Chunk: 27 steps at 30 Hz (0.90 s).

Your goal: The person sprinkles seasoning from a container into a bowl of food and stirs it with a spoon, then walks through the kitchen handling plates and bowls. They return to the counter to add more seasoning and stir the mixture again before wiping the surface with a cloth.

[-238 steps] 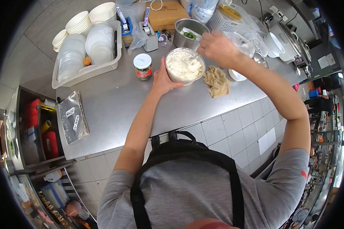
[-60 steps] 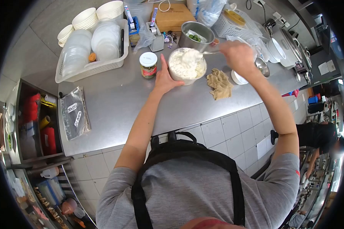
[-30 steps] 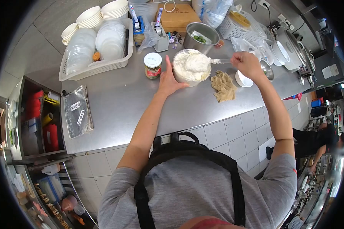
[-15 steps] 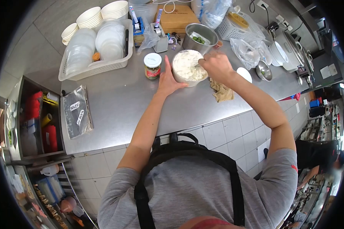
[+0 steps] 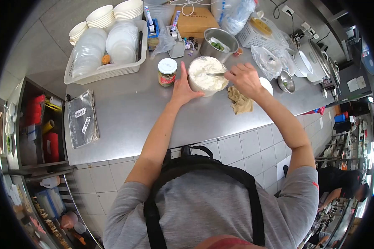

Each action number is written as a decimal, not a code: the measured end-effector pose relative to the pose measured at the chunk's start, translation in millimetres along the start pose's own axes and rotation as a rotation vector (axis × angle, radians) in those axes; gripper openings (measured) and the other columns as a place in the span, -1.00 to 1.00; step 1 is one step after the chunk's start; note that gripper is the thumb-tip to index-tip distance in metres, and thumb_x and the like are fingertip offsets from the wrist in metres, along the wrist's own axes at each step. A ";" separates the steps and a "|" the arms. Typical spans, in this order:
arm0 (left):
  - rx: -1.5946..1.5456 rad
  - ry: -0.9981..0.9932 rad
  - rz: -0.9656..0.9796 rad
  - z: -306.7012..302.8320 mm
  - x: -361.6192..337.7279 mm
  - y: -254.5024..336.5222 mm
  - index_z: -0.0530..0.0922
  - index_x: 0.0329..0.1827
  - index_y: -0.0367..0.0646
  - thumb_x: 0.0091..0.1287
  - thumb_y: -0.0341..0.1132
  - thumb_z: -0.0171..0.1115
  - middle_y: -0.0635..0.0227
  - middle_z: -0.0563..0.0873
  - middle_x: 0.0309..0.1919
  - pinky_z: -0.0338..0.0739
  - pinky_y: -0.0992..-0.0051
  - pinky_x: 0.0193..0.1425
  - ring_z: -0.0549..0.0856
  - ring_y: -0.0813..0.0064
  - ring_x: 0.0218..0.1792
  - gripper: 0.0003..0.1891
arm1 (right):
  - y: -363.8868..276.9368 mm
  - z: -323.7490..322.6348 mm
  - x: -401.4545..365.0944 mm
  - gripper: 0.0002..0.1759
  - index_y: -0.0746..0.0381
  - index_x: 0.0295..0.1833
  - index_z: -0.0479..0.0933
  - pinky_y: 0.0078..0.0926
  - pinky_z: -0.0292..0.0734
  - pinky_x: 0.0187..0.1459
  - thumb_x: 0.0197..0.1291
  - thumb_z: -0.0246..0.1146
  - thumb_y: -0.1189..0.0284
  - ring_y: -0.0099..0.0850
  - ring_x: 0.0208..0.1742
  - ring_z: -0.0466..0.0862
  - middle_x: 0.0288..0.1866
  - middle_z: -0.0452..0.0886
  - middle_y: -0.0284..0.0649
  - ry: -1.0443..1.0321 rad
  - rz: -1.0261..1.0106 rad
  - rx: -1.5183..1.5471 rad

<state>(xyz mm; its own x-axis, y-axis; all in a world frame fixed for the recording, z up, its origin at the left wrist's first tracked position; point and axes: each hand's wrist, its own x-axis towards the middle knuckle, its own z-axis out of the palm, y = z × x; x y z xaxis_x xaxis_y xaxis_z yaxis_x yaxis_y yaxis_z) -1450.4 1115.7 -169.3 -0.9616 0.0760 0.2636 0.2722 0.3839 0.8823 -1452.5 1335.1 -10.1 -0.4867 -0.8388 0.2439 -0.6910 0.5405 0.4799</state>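
A round plastic tub [image 5: 208,92] holds thick white cream [image 5: 203,70], its surface swirled. My left hand [image 5: 183,89] braces the tub's near left side, thumb along the front and fingers up the side. Above the tub's right rim, my right hand [image 5: 243,79] is closed around the handle of a spoon-like metal utensil [image 5: 215,74]; its tip lies in the cream, so its exact shape is hidden. A lidded glass jar [image 5: 167,72] stands just left of my left hand. Below my right hand lies a crumpled tan cloth [image 5: 240,101].
Behind the tub stands a steel pot [image 5: 219,45] with green fruits. A white basket [image 5: 104,71] of plastic lids is at left, near a black folder [image 5: 83,120]. A small steel bowl [image 5: 286,81] sits right. Another person [image 5: 340,184] works far right.
My right hand has moved slightly right and down, drawing the utensil to a flatter angle, with more of it showing. The cream's surface looks smoother and more swirled. My left hand stays on the tub.
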 end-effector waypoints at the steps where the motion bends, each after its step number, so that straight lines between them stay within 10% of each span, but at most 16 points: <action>1: -0.025 -0.002 0.006 0.3 0.2 -0.7 -0.39 0.45 -0.14 -0.40 -0.17 0.60 0.03 0.50 0.16 0.36 0.31 0.28 0.51 0.09 0.17 0.45 | 1.7 -5.6 -1.5 -0.81 0.01 -0.30 0.52 -0.42 0.36 -0.19 -0.12 0.17 0.47 -0.45 -0.25 0.51 -0.36 0.51 -0.44 -0.022 -0.031 0.046; 9: 0.042 -0.012 -0.033 1.0 -1.1 -0.3 -0.38 0.46 -0.13 -0.40 -0.16 0.61 0.06 0.50 0.17 0.35 0.31 0.28 0.51 0.09 0.16 0.45 | 32.5 -16.6 6.0 -0.82 -0.01 -0.32 0.52 -0.52 0.28 -0.26 -0.13 0.17 0.44 -0.49 -0.26 0.48 -0.32 0.51 -0.42 0.098 -0.035 -0.230; 15: 0.048 0.002 -0.051 0.4 -4.0 5.2 -0.37 0.46 -0.12 -0.40 -0.15 0.60 0.06 0.50 0.17 0.35 0.30 0.26 0.52 0.06 0.13 0.44 | 9.7 5.3 19.8 -0.87 0.09 -0.35 0.59 -0.33 0.50 -0.24 -0.06 0.17 0.42 -0.28 -0.26 0.65 -0.44 0.62 -0.19 -0.620 0.287 -0.029; 21: 0.084 0.002 -0.012 0.0 -1.2 4.2 -0.37 0.46 -0.15 -0.40 -0.14 0.60 0.03 0.51 0.14 0.36 0.29 0.25 0.52 0.06 0.12 0.45 | 31.5 26.7 30.9 -0.73 0.23 -0.32 0.63 -0.18 0.52 -0.16 -0.07 0.11 0.34 -0.11 -0.25 0.66 -0.29 0.66 -0.04 -0.709 0.718 0.363; 24: 0.057 -0.005 -0.014 1.0 -3.4 0.3 -0.37 0.46 -0.15 -0.41 -0.13 0.60 0.01 0.51 0.14 0.36 0.29 0.25 0.53 0.05 0.13 0.45 | 65.1 34.6 13.9 -0.73 0.17 -0.30 0.63 -0.20 0.51 -0.17 -0.05 0.09 0.31 -0.12 -0.22 0.65 -0.27 0.64 -0.04 -0.694 0.365 0.418; 27: 0.048 -0.012 -0.016 0.3 -2.3 -0.9 -0.37 0.46 -0.16 -0.41 -0.14 0.60 0.02 0.51 0.14 0.37 0.30 0.25 0.53 0.05 0.12 0.45 | 60.9 -30.5 24.0 -0.73 0.15 -0.25 0.61 -0.19 0.50 -0.20 -0.02 0.08 0.31 -0.15 -0.21 0.63 -0.25 0.63 -0.04 -0.653 0.610 0.440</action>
<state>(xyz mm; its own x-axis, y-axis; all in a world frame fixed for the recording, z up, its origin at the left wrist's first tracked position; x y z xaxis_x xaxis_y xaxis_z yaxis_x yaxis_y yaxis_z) -1448.4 1115.5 -170.8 -0.9662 0.0809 0.2448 0.2555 0.4284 0.8667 -1489.9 1345.8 50.7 -0.9321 -0.2801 -0.2299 -0.2965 0.9542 0.0398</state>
